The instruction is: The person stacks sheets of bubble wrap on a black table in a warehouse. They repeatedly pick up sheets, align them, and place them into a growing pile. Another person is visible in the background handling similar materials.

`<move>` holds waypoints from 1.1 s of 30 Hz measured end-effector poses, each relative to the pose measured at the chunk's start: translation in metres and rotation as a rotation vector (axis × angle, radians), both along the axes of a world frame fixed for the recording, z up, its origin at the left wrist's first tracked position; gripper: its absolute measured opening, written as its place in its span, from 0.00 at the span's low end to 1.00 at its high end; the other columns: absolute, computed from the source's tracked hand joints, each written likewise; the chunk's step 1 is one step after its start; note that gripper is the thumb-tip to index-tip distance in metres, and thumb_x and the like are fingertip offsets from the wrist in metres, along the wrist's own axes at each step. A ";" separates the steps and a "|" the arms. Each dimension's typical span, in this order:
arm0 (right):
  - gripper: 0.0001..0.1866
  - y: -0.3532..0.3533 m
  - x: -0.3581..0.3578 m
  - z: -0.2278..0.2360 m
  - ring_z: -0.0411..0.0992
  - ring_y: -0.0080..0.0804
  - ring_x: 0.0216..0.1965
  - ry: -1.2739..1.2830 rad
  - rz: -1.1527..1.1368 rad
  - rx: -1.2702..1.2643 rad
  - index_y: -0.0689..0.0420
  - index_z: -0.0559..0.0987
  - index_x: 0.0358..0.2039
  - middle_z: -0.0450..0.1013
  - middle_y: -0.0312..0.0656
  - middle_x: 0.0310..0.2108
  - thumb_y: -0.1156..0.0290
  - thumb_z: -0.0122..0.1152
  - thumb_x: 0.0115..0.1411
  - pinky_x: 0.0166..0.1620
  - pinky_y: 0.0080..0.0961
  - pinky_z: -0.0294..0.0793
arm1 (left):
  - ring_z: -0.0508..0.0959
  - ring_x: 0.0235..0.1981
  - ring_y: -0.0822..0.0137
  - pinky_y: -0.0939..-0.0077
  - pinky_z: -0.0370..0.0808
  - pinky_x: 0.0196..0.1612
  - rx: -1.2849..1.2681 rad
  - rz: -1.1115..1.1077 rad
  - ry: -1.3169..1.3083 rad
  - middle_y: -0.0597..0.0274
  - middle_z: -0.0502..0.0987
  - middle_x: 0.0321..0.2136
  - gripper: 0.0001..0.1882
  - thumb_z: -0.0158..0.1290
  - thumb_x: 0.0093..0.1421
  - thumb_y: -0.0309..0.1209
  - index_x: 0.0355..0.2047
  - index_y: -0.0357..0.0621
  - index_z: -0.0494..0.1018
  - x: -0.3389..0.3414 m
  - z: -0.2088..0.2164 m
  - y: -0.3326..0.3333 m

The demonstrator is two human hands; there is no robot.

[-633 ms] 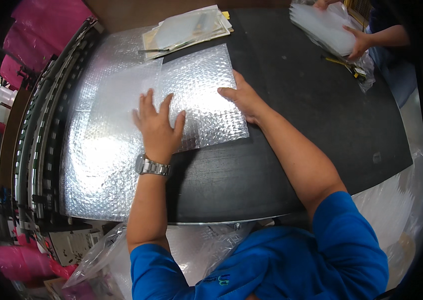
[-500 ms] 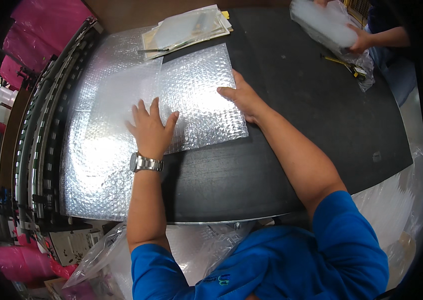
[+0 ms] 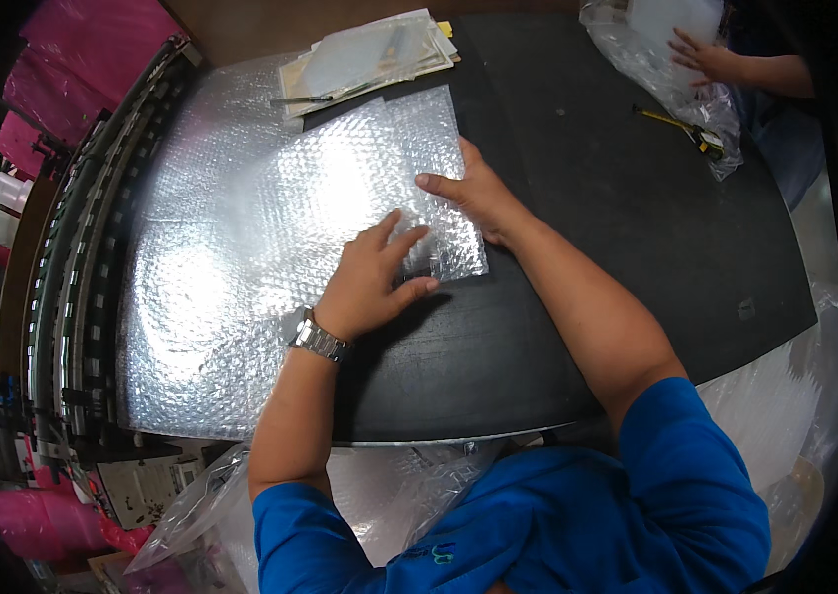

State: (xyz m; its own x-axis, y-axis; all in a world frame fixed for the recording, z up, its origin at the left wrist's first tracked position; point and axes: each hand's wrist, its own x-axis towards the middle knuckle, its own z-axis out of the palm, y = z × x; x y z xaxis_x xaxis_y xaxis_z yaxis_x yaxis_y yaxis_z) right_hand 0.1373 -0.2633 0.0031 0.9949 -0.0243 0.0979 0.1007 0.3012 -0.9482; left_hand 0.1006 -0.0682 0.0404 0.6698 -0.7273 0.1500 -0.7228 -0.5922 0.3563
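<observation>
On the dark work table, a large sheet of clear bubble wrap point(image 3: 176, 346) spreads across the left side. A bubble wrap piece point(image 3: 429, 119) lies at the middle, overlapped from the left by another clear sheet point(image 3: 330, 188). My right hand point(image 3: 473, 198) grips the piece's right edge, thumb on top and the other fingers mostly hidden beneath. My left hand point(image 3: 369, 277), a metal watch on its wrist, is over the near edge of the sheets with fingers spread; whether its fingertips press on the film I cannot tell.
Papers in clear sleeves point(image 3: 379, 59) lie at the back, with a pen-like object point(image 3: 302, 100) on their near edge. A roller machine point(image 3: 72, 297) borders the left. At the back right are a clear plastic bag point(image 3: 651, 94), a yellow-black tape measure point(image 3: 706, 144) and a co-worker's hand point(image 3: 711, 59).
My left hand has moved right, and the overlapping sheet has shifted right over the bubble wrap piece. My right hand stays at the edge. The co-worker's hand has moved on the bagged stack.
</observation>
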 end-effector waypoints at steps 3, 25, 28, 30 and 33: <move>0.46 0.002 0.006 -0.011 0.62 0.38 0.52 -0.039 -0.045 -0.128 0.65 0.50 0.58 0.61 0.53 0.51 0.68 0.69 0.44 0.55 0.27 0.59 | 0.60 0.56 0.46 0.59 0.60 0.56 -0.065 -0.124 0.026 0.45 0.57 0.57 0.33 0.57 0.48 0.47 0.53 0.49 0.63 -0.003 -0.003 -0.005; 0.44 0.002 -0.001 -0.003 0.64 0.36 0.50 0.005 -0.039 -0.110 0.63 0.50 0.59 0.63 0.50 0.49 0.74 0.65 0.45 0.52 0.27 0.64 | 0.74 0.43 0.58 0.70 0.70 0.45 -0.398 -0.016 -0.042 0.54 0.74 0.40 0.12 0.53 0.53 0.29 0.39 0.40 0.73 -0.004 0.011 -0.001; 0.44 0.002 -0.003 -0.001 0.64 0.36 0.50 0.008 -0.027 -0.094 0.63 0.50 0.59 0.62 0.50 0.50 0.74 0.65 0.45 0.52 0.27 0.63 | 0.74 0.43 0.58 0.70 0.70 0.45 -0.400 -0.018 -0.051 0.54 0.74 0.40 0.12 0.53 0.53 0.28 0.38 0.40 0.73 -0.004 0.012 -0.001; 0.44 0.002 -0.004 0.001 0.63 0.36 0.50 0.015 -0.024 -0.092 0.63 0.49 0.59 0.62 0.51 0.50 0.74 0.65 0.45 0.52 0.27 0.63 | 0.74 0.42 0.58 0.70 0.70 0.45 -0.396 -0.023 -0.055 0.54 0.74 0.39 0.12 0.53 0.53 0.28 0.38 0.40 0.73 -0.004 0.012 0.000; 0.44 0.001 -0.001 -0.004 0.63 0.36 0.51 0.014 -0.042 -0.112 0.64 0.49 0.59 0.62 0.51 0.50 0.73 0.65 0.45 0.52 0.27 0.63 | 0.74 0.42 0.58 0.70 0.70 0.44 -0.391 -0.025 -0.052 0.54 0.74 0.39 0.12 0.53 0.53 0.28 0.39 0.40 0.73 -0.004 0.012 -0.001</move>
State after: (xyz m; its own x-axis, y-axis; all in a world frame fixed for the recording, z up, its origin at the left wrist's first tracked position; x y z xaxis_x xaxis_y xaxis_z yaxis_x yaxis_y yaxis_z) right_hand 0.1364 -0.2620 -0.0009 0.9946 -0.0553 0.0880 0.0970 0.1887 -0.9772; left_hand 0.0971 -0.0689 0.0527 0.6370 -0.6242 0.4524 -0.7582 -0.4013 0.5139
